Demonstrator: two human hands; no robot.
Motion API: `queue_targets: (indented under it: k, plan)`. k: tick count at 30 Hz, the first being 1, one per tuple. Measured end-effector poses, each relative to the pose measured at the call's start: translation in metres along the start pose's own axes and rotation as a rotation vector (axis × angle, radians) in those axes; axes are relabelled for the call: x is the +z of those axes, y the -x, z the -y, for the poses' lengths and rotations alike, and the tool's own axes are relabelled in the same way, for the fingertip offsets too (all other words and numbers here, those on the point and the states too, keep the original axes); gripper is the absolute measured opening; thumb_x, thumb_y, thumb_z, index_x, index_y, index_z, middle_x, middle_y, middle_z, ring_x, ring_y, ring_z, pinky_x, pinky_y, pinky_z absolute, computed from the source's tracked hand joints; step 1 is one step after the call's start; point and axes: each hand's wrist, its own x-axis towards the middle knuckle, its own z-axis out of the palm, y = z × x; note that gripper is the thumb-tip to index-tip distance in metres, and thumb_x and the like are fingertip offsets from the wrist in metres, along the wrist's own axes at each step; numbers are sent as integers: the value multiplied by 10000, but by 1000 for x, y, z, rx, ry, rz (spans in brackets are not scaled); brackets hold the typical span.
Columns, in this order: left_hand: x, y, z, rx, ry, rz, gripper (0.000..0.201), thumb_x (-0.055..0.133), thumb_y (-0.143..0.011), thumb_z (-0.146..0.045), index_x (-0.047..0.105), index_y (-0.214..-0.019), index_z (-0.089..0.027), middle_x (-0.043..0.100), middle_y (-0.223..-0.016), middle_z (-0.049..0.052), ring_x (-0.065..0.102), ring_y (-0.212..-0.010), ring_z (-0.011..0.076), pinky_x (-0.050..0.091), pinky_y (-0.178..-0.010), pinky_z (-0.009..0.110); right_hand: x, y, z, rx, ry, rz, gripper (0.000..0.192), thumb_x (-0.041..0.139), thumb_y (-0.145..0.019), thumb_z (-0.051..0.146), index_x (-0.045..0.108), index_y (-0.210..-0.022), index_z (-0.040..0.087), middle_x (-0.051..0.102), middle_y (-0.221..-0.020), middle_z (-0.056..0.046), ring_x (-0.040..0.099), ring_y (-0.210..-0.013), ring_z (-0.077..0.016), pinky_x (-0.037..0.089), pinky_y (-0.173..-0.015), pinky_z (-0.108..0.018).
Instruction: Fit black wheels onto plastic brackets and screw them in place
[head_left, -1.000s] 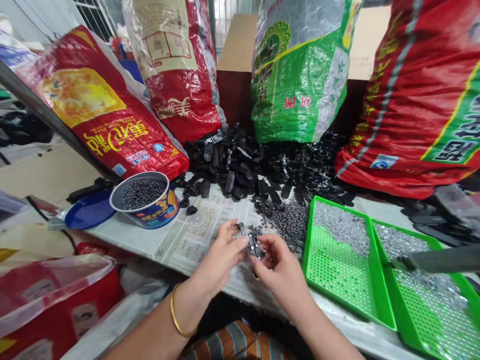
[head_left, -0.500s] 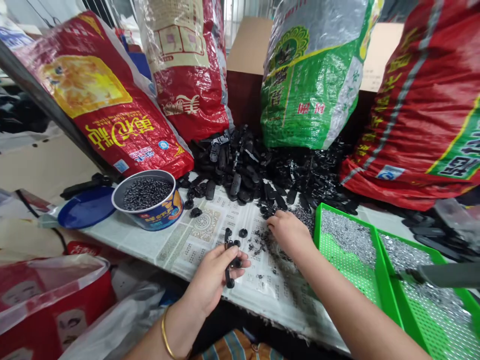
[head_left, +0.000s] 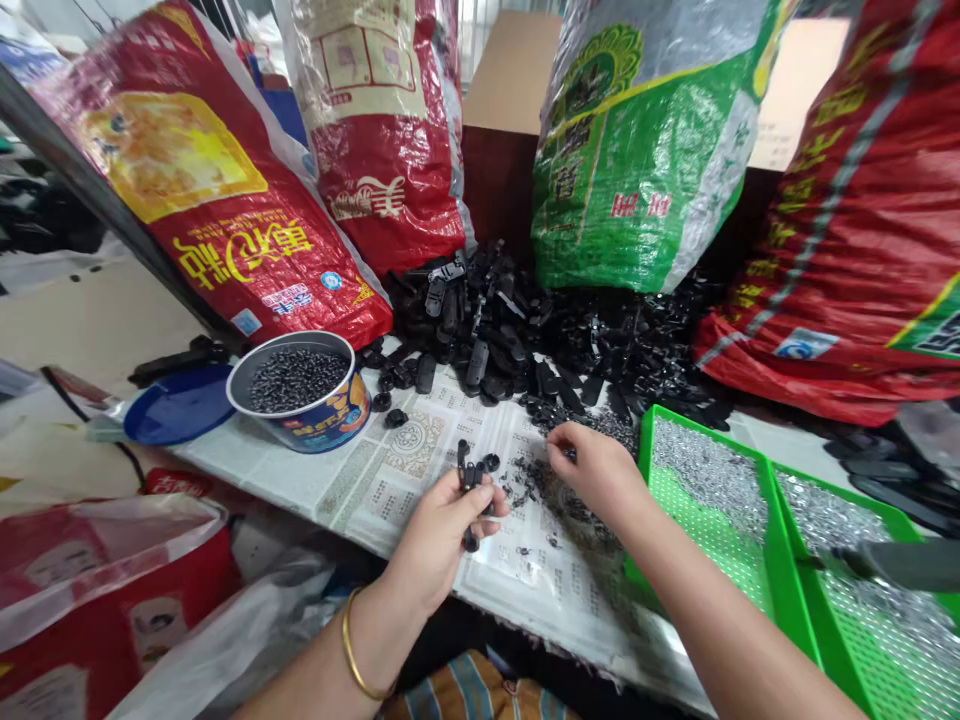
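Bare newspaper (head_left: 390, 480) lies open between the tin (head_left: 300, 392) on the left and the green trays (head_left: 705, 520) on the right. Behind it, the heap of black parts (head_left: 510, 330) and the leaning sacks (head_left: 637, 150) wall off the back of the bench

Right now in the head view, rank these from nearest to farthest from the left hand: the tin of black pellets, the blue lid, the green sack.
From the left hand:
1. Tin of black pellets, up-left.
2. Blue lid, beyond the tin, far left.
3. Green sack, at the back, right.
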Motion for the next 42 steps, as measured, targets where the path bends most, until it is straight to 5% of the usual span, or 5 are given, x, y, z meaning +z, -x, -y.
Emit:
queue_targets:
  k: [6,16,28,34,42]
  plan:
    - [17,-7,5,70,-27,25,246,680,-652,-176,557,-862,-137,603,-861,32,569,-740,124,436,-650,241,-1,34,23,160,-770,126,156,531,-783,330,608,-795,195,661,-726,-14,595,-666,-151,449,-613,-259]
    - [31,-7,17,84,-41,0,209,663,-645,-184,516,-787,-144,534,-761,-11,525,-664,102,460,-661,277,12,61,33,351,-1233,8,211,648,-711,376,604,-800,189,654,-754,-21,608,-707,-168,470,-689,-292]
    - [32,5,-2,-77,-399,294,245,574,-633,-63,562,-862,-150,559,-765,7,554,-592,96,477,-599,256,-13,44,20,-282,-526,-142,70,466,-853,192,473,-790,220,640,-986,-28,494,-1105,-207,292,-997,-452]
    - [19,4,-4,12,-39,40,296,699,-644,-131,513,-870,-169,600,-770,-4,602,-693,108,482,-654,235,4,56,26,-60,-614,-181,85,463,-866,268,483,-800,219,588,-785,-9,547,-741,-159,419,-699,-295]
    - [27,0,11,41,155,35,167,682,-683,-188,605,-822,-138,641,-768,22,588,-731,107,454,-662,201,17,73,44,76,-880,-143,125,461,-864,302,493,-783,212,556,-801,-6,514,-745,-144,395,-684,-267]
